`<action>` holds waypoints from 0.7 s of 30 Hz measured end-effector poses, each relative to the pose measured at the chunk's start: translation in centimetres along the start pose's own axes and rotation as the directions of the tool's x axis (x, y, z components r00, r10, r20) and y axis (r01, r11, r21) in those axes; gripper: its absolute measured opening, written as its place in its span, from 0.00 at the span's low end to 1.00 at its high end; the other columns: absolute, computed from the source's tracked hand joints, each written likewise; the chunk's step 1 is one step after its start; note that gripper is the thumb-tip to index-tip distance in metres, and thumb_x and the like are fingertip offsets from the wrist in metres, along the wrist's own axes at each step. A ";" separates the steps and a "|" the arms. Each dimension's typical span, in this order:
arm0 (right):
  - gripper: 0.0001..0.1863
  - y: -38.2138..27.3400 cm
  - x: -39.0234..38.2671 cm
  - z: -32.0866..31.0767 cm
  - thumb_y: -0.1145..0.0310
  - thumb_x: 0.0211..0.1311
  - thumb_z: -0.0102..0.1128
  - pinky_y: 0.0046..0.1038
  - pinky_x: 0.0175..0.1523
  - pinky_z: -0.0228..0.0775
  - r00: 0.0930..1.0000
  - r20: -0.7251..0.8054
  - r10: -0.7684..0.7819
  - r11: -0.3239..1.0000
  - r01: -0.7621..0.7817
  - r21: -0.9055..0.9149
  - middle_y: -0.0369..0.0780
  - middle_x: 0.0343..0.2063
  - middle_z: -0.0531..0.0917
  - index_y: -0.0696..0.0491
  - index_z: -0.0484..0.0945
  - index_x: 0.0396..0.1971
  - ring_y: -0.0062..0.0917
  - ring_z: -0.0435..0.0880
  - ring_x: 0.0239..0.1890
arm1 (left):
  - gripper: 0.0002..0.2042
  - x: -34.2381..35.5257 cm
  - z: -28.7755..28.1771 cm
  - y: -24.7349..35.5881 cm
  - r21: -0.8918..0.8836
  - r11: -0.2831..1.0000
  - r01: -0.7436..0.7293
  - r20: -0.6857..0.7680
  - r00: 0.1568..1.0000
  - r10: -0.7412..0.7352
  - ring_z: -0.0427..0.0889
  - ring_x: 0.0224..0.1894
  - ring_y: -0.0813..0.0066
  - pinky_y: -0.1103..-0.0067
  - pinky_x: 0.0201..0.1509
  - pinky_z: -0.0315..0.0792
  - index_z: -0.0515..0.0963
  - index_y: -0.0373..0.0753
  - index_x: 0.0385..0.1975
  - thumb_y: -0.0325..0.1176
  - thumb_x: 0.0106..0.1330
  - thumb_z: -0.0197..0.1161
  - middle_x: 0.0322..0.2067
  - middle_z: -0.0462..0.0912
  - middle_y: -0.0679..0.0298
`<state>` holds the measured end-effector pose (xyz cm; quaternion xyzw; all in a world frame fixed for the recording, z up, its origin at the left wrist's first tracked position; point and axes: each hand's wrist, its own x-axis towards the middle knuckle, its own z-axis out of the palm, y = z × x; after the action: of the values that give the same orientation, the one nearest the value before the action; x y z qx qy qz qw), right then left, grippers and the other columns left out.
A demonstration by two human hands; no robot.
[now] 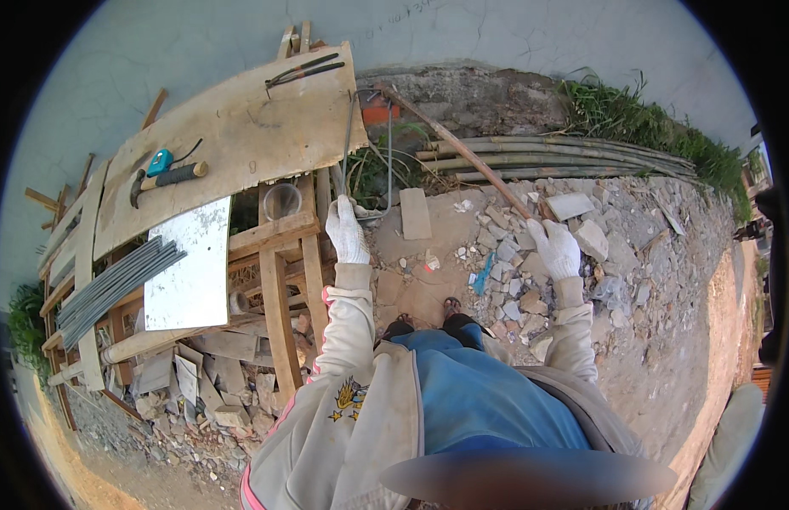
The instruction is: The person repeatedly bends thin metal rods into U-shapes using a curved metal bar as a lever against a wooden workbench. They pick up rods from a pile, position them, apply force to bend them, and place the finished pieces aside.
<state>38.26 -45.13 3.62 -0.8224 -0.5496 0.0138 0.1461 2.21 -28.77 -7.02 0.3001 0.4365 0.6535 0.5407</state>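
Note:
My left hand [348, 234], in a white knit glove, is closed on the lower end of a bent steel rod [390, 161]. The rod makes a tall, narrow frame shape beside the board's right edge. In the matching glove, my right hand [556, 248] grips the near end of a long rusty bar [467, 151]. That bar slants up and left to the rod's top corner, where its head meets the rod; the exact contact is too small to make out. Farther left on the plywood board [241, 127] lie a hammer [169, 180], a teal tape measure [160, 161] and long-handled pincers [305, 71].
A bundle of straight steel rods [118, 289] lies by a white panel [190, 268] on the wooden bench frame [280, 314]. Bamboo poles [564, 153] rest along the wall [496, 38]. Broken rubble [513, 280] covers the ground around my feet.

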 end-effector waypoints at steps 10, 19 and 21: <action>0.29 2.9 2.5 -0.4 0.40 0.75 0.50 0.51 0.44 0.72 0.995 0.100 -0.019 0.993 0.007 0.116 0.54 0.31 0.84 0.54 0.83 0.35 0.54 0.84 0.39 | 0.16 -0.2 -0.1 0.1 0.028 0.999 0.040 -0.039 0.998 -0.039 0.78 0.21 0.76 0.78 0.25 0.77 0.76 0.35 0.39 0.44 0.81 0.53 0.22 0.77 0.66; 0.28 2.3 0.8 0.6 0.41 0.75 0.51 0.49 0.42 0.72 0.994 0.026 -0.102 0.982 0.096 0.165 0.55 0.31 0.84 0.54 0.82 0.36 0.55 0.83 0.39 | 0.15 -0.8 0.2 0.6 -0.044 0.998 0.042 -0.038 0.998 -0.043 0.76 0.22 0.77 0.77 0.27 0.77 0.75 0.39 0.36 0.43 0.82 0.54 0.21 0.75 0.68; 0.27 1.9 0.4 0.3 0.42 0.76 0.50 0.48 0.42 0.72 0.992 0.120 -0.026 0.988 0.007 0.156 0.55 0.31 0.84 0.54 0.82 0.38 0.55 0.83 0.39 | 0.15 -0.9 0.2 0.5 -0.011 0.998 0.061 -0.054 0.997 -0.062 0.76 0.22 0.78 0.77 0.26 0.76 0.76 0.38 0.36 0.43 0.81 0.54 0.21 0.74 0.68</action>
<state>40.10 -45.38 2.93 -0.8016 -0.5616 0.1054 0.1759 2.40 -29.58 -6.39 0.2662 0.4570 0.6464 0.5499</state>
